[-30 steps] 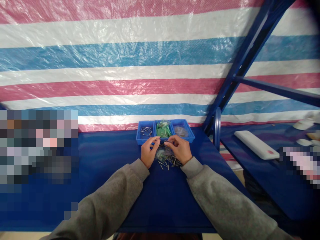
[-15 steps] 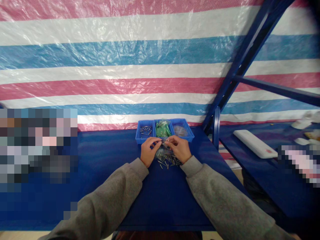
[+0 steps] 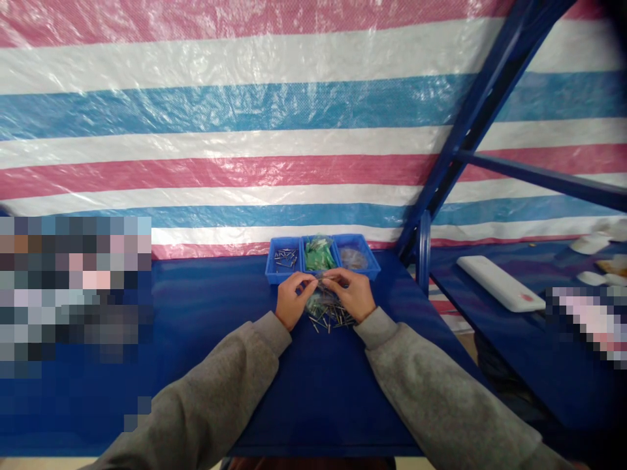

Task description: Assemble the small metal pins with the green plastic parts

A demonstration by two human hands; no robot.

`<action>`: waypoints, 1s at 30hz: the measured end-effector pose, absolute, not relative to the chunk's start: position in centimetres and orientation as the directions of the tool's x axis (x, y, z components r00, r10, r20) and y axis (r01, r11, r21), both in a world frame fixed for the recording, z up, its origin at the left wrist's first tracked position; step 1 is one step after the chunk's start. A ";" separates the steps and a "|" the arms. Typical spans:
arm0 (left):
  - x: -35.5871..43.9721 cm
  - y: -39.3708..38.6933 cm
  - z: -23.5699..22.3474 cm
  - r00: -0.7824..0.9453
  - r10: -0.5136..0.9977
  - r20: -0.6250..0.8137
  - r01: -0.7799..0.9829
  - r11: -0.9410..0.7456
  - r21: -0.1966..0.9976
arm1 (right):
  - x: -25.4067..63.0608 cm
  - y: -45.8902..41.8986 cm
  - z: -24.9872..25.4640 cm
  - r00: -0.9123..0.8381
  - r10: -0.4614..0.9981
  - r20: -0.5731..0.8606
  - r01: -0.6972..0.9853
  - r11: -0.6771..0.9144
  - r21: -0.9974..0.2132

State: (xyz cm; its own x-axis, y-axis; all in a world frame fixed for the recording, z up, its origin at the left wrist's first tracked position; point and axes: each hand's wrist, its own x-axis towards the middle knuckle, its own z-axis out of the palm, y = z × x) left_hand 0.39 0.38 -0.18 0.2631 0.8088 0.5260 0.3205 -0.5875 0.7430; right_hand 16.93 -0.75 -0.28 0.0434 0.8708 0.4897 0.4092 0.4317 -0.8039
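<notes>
My left hand (image 3: 292, 299) and my right hand (image 3: 353, 292) meet above a heap of small metal pins (image 3: 329, 314) on the blue table (image 3: 206, 339). Both hands pinch with fingertips together, holding a small thing between them that I cannot make out. Just behind the hands stand three blue bins side by side: the left bin (image 3: 283, 259) holds loose metal pins, the middle bin (image 3: 319, 254) holds green parts in a clear bag, the right bin (image 3: 356, 257) holds pale small parts in a clear bag.
A striped pink, white and blue tarp (image 3: 245, 130) hangs behind the table. A blue shelf post (image 3: 424, 251) and slanted braces rise at the right. A white flat box (image 3: 499, 282) lies on the neighbouring table. Blurred patches cover the left and far right.
The two hands have drawn closer, so their fingertips now touch over the pin heap. The view has barely shifted.
</notes>
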 end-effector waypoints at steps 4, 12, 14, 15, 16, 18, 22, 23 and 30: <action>0.4 0.0 0.1 0.246 0.803 0.543 0.310 -0.596 0.740 | 16.8 -0.9 0.2 -0.004 0.842 0.539 0.423 0.490 -0.762; 0.4 0.1 -0.2 0.181 0.833 0.523 0.316 -0.553 0.771 | 16.6 -1.1 0.4 -0.019 0.838 0.545 0.443 0.496 -0.747; 0.4 0.1 -0.2 0.191 0.835 0.515 0.302 -0.550 0.779 | 16.6 -1.1 0.4 -0.026 0.835 0.549 0.438 0.504 -0.745; 0.4 0.1 -0.1 0.201 0.836 0.510 0.294 -0.548 0.783 | 16.6 -1.1 0.4 -0.032 0.833 0.552 0.436 0.509 -0.742; 0.4 0.1 -0.1 0.210 0.836 0.507 0.288 -0.548 0.785 | 16.6 -1.2 0.4 -0.038 0.831 0.555 0.435 0.514 -0.739; 0.4 0.2 -0.1 0.220 0.831 0.511 0.285 -0.555 0.781 | 16.6 -1.2 0.5 -0.049 0.828 0.559 0.435 0.522 -0.734; 0.4 0.3 -0.2 0.206 0.817 0.538 0.307 -0.576 0.757 | 16.7 -1.3 0.7 -0.058 0.823 0.565 0.450 0.527 -0.721; 0.4 0.3 -0.2 0.203 0.816 0.541 0.316 -0.577 0.753 | 16.7 -1.3 0.7 -0.061 0.821 0.567 0.450 0.530 -0.719; 0.6 0.0 0.1 0.234 0.809 0.539 0.354 -0.587 0.728 | 16.8 -1.1 0.3 -0.068 0.819 0.570 0.460 0.533 -0.710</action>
State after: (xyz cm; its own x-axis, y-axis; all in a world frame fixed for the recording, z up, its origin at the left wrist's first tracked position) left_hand 0.59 -0.03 0.10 0.2341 0.8090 0.5392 0.3535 -0.5875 0.7279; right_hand 16.82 -1.10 0.34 -0.0681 0.8186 0.5703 0.4603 0.5329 -0.7100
